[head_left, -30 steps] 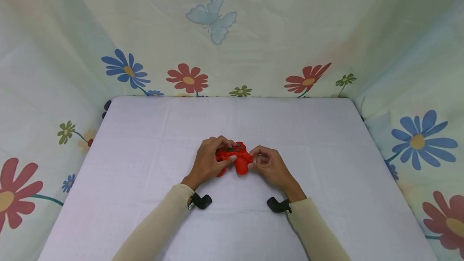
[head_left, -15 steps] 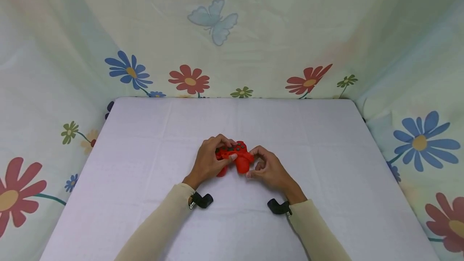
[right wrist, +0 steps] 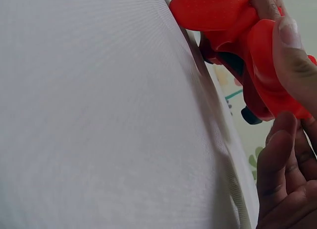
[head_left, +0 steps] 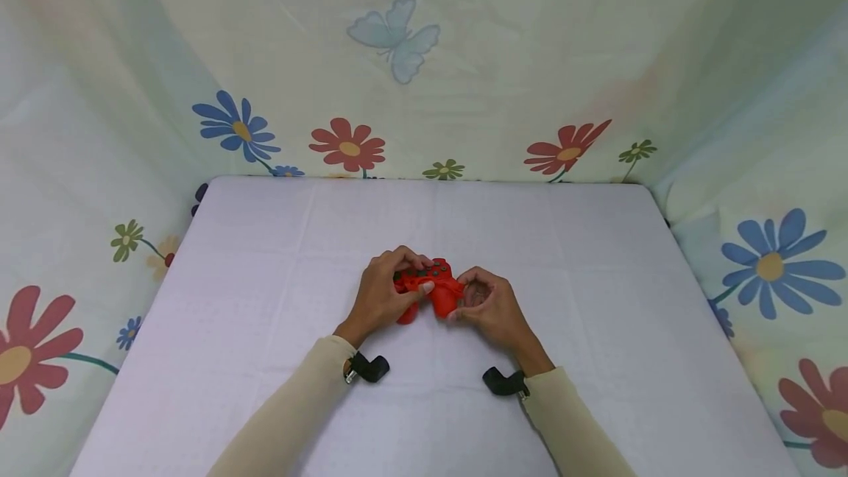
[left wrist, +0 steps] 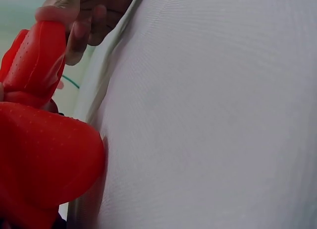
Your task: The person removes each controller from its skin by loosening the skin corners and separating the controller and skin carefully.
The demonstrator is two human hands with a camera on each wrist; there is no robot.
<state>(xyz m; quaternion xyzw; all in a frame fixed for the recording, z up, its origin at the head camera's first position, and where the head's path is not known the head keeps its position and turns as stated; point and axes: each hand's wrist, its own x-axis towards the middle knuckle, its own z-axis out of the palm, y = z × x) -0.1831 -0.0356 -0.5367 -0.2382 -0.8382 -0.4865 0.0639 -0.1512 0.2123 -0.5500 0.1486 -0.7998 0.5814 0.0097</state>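
A red game controller (head_left: pixel 437 269) with dark buttons sits in the middle, in front of the person, at a slant. A soft red silicone cover (right wrist: pixel 213 12) wraps its handles; in the right wrist view it stands partly off the darker red body, beside a black trigger (right wrist: pixel 250 116). The left hand (head_left: pixel 380 289) grips the controller's left side, thumb across the front, fingers over the far edge. The right hand (head_left: pixel 493 308) pinches the cover at the right handle (head_left: pixel 444 302), thumb near the handle's end, fingers curled behind. The left wrist view shows the cover's rounded handle (left wrist: pixel 49 154) close over the cloth.
A white cloth (head_left: pixel 298 403) covers the table. Flower-printed curtains (head_left: pixel 477 94) hang behind its far edge and along both sides. Black wrist mounts (head_left: pixel 369 368) sit at both sleeve cuffs.
The right thumb slid from the right handle's side down toward its end, and the fingers shifted along the cover's edge. The left hand keeps its hold; the controller has barely moved.
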